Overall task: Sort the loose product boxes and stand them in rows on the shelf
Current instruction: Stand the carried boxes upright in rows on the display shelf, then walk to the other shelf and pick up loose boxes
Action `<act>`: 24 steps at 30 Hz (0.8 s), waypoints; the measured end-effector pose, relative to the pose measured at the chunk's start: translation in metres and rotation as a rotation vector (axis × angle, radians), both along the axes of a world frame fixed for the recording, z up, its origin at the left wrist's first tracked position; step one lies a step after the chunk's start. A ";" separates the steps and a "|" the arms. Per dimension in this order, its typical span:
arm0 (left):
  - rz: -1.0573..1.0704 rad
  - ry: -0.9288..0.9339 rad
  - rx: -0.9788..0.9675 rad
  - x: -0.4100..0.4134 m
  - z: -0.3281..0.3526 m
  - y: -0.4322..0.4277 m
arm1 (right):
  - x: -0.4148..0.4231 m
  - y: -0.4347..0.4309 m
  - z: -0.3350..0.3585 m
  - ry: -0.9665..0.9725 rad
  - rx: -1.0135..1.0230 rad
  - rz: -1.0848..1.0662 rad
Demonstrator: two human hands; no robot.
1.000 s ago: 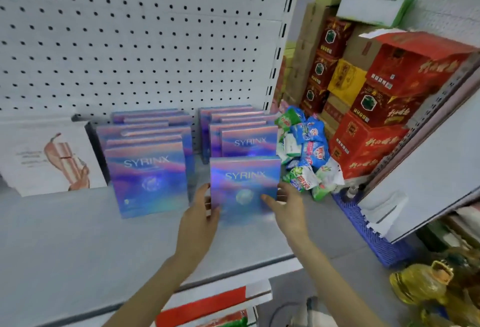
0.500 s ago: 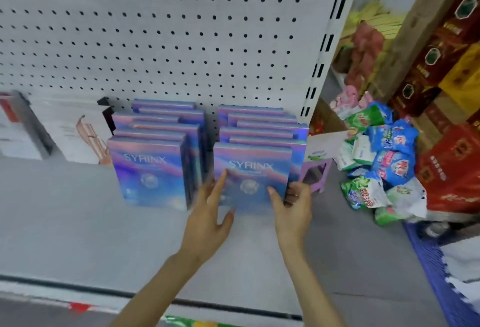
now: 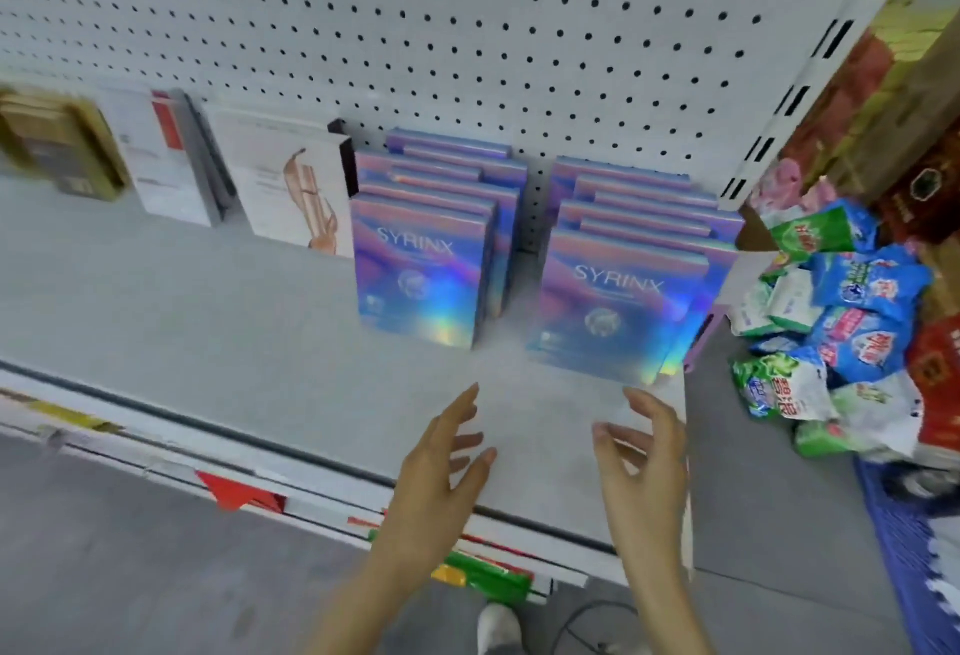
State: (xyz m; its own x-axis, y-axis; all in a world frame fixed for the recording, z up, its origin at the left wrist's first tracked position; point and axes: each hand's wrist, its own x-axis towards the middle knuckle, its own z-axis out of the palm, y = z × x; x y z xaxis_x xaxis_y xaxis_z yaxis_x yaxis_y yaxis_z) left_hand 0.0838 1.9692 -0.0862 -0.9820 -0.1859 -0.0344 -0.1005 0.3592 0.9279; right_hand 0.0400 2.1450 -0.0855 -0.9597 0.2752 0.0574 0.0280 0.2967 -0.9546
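— Purple and blue, and shiny like a rainbow! What are those?

— Flat cardboard boxes. Each front says SYRINX in pale letters, with a small round picture under the word.

— Where are they?

— They stand up on the grey metal shelf [image 3: 208, 332], in front of the white wall full of holes [image 3: 415, 30]. The left row of boxes [image 3: 415, 269] and the right row of boxes [image 3: 613, 301] both start at that wall and come out towards us. There is a gap between the two rows.

— Are the rows neat?

— Mostly. The tops nearer the wall look a bit out of line.

— What are the hands doing?

— The left hand [image 3: 436, 467] and the right hand [image 3: 644, 457] hang over the shelf's front part, the side far from the holey wall. Their fingers are loose and spread. They hold nothing and do not touch the boxes.

— What else is by that wall?

— A white box with a picture of legs [image 3: 291, 186] stands against it, just beside the left row. A heap of blue and green crinkly bags [image 3: 841, 332] lies past the wall's right end.
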 end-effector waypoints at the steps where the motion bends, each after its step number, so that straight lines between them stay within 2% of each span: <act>1: 0.023 -0.013 0.010 0.018 -0.002 -0.014 | 0.012 -0.013 0.005 -0.002 0.015 0.067; 4: 0.118 -0.034 0.056 0.072 -0.010 -0.066 | 0.043 -0.064 0.011 -0.026 0.020 0.281; 7: 0.263 -0.068 0.088 0.122 -0.017 -0.130 | 0.073 -0.135 0.007 -0.130 0.022 0.504; 10: 0.354 -0.081 0.035 0.173 -0.023 -0.203 | 0.105 -0.220 -0.004 -0.187 0.102 0.714; 15: 0.443 -0.130 -0.076 0.251 -0.024 -0.323 | 0.162 -0.342 -0.027 -0.251 0.130 0.883; 19: 0.682 -0.166 -0.018 0.312 -0.027 -0.409 | 0.197 -0.432 -0.025 -0.209 0.224 1.077; 24: 0.832 -0.198 0.070 0.341 -0.045 -0.466 | 0.202 -0.525 -0.028 -0.162 0.299 1.159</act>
